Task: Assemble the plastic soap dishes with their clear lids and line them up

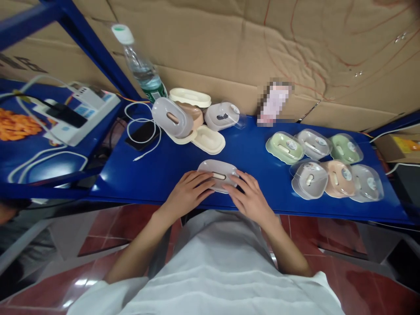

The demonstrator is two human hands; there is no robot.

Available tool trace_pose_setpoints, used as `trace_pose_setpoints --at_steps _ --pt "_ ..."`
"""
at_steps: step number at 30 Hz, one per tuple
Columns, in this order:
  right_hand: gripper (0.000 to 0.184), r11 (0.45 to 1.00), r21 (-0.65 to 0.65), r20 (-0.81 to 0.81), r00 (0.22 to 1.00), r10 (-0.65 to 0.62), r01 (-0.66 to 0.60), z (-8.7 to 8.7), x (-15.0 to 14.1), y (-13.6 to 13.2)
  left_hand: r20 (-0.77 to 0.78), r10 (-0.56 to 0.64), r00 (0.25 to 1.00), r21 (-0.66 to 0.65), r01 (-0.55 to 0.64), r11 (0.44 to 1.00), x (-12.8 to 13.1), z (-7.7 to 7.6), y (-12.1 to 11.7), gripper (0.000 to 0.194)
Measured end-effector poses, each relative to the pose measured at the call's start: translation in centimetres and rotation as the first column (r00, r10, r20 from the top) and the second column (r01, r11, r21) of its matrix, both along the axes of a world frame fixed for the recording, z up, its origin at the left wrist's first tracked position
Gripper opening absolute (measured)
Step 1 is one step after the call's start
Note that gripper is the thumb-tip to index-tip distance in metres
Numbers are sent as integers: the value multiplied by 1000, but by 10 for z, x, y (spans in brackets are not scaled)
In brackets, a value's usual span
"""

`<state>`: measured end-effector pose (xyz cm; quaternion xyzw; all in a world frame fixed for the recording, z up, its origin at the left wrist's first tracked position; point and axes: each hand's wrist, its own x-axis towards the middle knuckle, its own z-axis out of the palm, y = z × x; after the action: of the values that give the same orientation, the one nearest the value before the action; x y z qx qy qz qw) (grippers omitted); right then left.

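Observation:
A grey plastic soap dish (218,166) with a pale oblong piece across its middle rests near the front edge of the blue table. My left hand (192,190) grips its left end, with fingers reaching over the rim toward the pale piece. At the opposite end, my right hand (249,194) holds the dish with bent fingers. Its near side is partly hidden by my fingers. Behind it lie loose parts: a grey dish (172,117), a cream tray (210,140), a brown part (194,114) and another grey dish (221,114) with a clear cover.
Several clear-covered dishes, among them a green one (285,148) and a peach one (339,178), stand at the right. A water bottle (142,70), a white cable (144,142) and a dark phone (142,134) are back left. A power strip (83,118) lies farther left. Cardboard (210,48) walls the back.

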<state>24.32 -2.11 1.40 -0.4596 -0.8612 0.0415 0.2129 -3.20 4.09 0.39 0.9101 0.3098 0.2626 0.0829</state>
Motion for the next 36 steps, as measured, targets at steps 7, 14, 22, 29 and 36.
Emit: trace_pose_setpoints --at_steps 7,14,22,29,36 --pt "39 997 -31 -49 997 -67 65 -4 2 4 -41 4 999 29 -3 1000 3 16 6 27" --pt "39 968 -40 -73 965 -250 248 -9 -1 6 -23 14 1000 148 -11 989 63 88 113 37" --pt "30 956 19 -185 941 -284 292 -18 6 3 -333 92 938 197 -26 980 117 73 212 37" --pt "50 959 -38 -204 937 -284 282 -14 5 6 -241 72 968 277 -3 961 92 64 179 31" --pt "59 956 -89 -185 938 -292 279 -10 5 4 -178 -43 983 173 75 982 97 56 187 37"
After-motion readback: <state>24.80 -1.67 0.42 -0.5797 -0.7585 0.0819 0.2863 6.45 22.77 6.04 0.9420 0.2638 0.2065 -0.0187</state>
